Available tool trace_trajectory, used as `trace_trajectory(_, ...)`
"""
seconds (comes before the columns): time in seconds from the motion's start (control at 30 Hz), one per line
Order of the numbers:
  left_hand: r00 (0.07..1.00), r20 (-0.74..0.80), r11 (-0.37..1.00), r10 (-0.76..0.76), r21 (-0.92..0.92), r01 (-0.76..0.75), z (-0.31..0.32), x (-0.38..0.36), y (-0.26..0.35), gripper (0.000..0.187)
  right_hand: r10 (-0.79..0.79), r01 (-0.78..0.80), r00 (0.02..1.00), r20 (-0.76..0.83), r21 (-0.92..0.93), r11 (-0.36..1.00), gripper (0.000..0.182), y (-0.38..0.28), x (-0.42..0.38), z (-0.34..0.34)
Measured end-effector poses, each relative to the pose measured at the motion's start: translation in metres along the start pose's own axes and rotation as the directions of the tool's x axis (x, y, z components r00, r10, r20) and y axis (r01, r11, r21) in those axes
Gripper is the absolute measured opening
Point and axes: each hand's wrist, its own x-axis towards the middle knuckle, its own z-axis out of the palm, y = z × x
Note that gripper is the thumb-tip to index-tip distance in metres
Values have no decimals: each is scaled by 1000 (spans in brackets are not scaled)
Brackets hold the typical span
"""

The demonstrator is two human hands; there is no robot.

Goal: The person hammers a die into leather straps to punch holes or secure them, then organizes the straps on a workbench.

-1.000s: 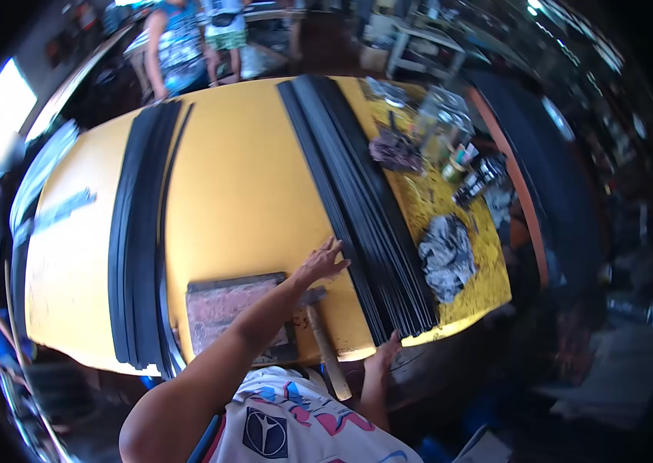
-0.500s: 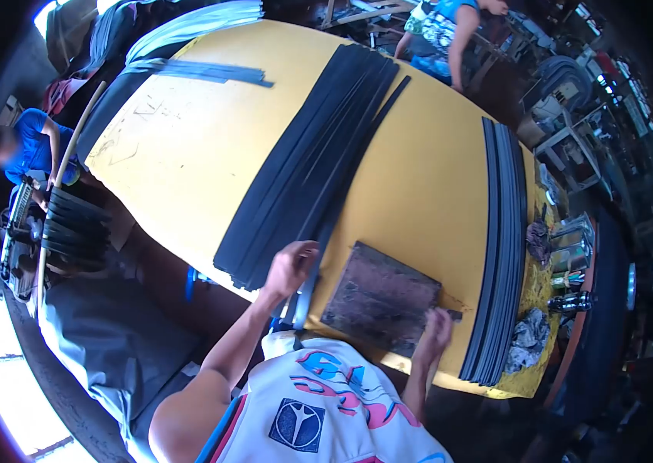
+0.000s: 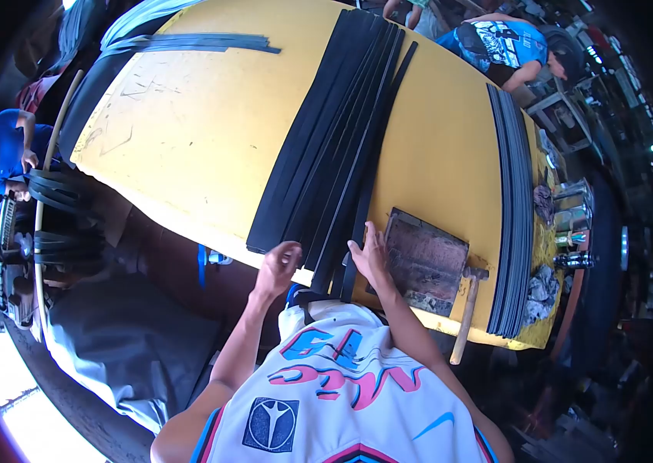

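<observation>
Several long black flat strips, like rubber [image 3: 318, 154], lie in a bundle across the yellow table [image 3: 210, 139]. My left hand [image 3: 278, 268] is at their near ends with its fingers curled; whether a strip is pinched in it is hidden. My right hand [image 3: 372, 255] lies with fingers stretched and thumb apart, beside the loose right-hand strips and the left edge of a dark, worn slab [image 3: 428, 258]. A hammer [image 3: 463, 320] with a wooden handle rests at the slab's right side, its handle sticking out past the table's near edge.
A neat stack of grey-black strips [image 3: 513, 208] runs along the table's right side. Beyond it are crumpled material [image 3: 542, 293] and jars. More strips [image 3: 210, 42] lie at the far left. One person in blue [image 3: 10, 154] works at left, another [image 3: 504, 46] bends at the far right.
My right hand has left the hammer side of the slab and moved left to the strips. The hammer handle now shows. My left hand stays near the strip ends. The far-right person has bent over.
</observation>
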Motion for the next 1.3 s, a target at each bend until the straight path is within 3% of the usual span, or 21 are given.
trace_trajectory(0.1, 988, 110, 991, 108, 65, -115, 21, -1, -3, 26, 8, -5, 1000, 25, -126, 992, 71, -2, 4, 8)
trace_trajectory(0.23, 983, 151, 978, 106, 164, -131, 35, 0, 14, 27, 13, -11, 1000, 15, -122, 992, 69, -14, 10, 3)
trace_trajectory(0.3, 973, 208, 951, 101, 267, -156, 41, 5, 13, 27, 189, -183, 978, 83, -77, 980, 66, -26, 16, -7)
trace_trajectory(0.33, 972, 208, 959, 112, 235, -160, 44, 6, 12, 27, 191, -187, 979, 65, -66, 980, 66, -27, 20, -6)
trace_trajectory(0.4, 970, 215, 955, 117, 245, -169, 45, 8, 12, 28, 133, -135, 971, -200, 2, 991, 62, -25, 24, 4)
trace_trajectory(0.43, 969, 215, 955, 120, 241, -171, 44, 9, 13, 29, 142, -143, 966, -215, 15, 990, 62, -17, 32, 15)
trace_trajectory(0.5, 970, 206, 950, 126, 257, -178, 44, 12, 8, 28, 340, -313, 933, -115, 201, 928, 44, 12, 49, 42)
trace_trajectory(0.53, 975, 180, 949, 127, 265, -172, 44, 15, 5, 28, 415, -419, 906, 86, 336, 843, 31, 17, 48, 42)
trace_trajectory(0.57, 971, 192, 943, 144, 271, -193, 44, 17, 2, 28, 420, -416, 905, 71, 352, 838, 31, 20, 48, 43)
trace_trajectory(0.63, 970, 106, 934, 219, 266, -239, 47, 21, -7, 28, 423, -546, 828, 370, 706, 451, 22, -6, 35, 16)
trace_trajectory(0.7, 971, 89, 936, 224, 258, -240, 52, 24, -15, 29, 352, -555, 801, 485, 821, 133, 19, -21, 35, -4)
trace_trajectory(0.77, 958, 102, 929, 267, 235, -284, 59, 28, -16, 29, 159, -567, 791, 591, 805, -173, 20, -14, 37, -11)
trace_trajectory(0.83, 967, 87, 915, 239, 314, -255, 66, 31, -14, 30, 150, -525, 810, 566, 816, -242, 20, -5, 31, 0)
trace_trajectory(0.9, 989, 37, 929, 143, 340, -147, 71, 30, -13, 31, 381, -471, 849, 365, 851, 234, 23, -5, 23, 18)
trace_trajectory(0.97, 996, 39, 942, 86, 322, -94, 77, 30, -10, 29, 414, -485, 841, 347, 823, 297, 28, -8, 30, 28)
trace_trajectory(1.03, 999, 40, 950, 28, 311, -39, 76, 30, -11, 28, 393, -487, 866, 310, 705, 516, 32, -13, 43, 40)
trace_trajectory(1.07, 999, 40, 946, -8, 323, -6, 77, 31, -11, 28, 386, -445, 893, 233, 594, 670, 35, -19, 47, 41)
trace_trajectory(1.13, 998, 41, 942, -45, 335, 28, 77, 36, -13, 28, 355, -333, 935, 7, 363, 870, 38, 13, 70, 104)
trace_trajectory(1.2, 988, 115, 962, -106, 264, 72, 76, 44, -25, 30, 483, -464, 875, 12, 300, 833, 41, 5, 73, 109)
trace_trajectory(1.23, 987, 113, 961, -110, 264, 77, 78, 48, -33, 30, 484, -467, 875, -36, 203, 860, 44, -8, 67, 95)
trace_trajectory(1.3, 953, 209, 975, -220, 74, 209, 81, 55, -48, 32, 479, -470, 874, -80, 102, 877, 50, -28, 55, 68)
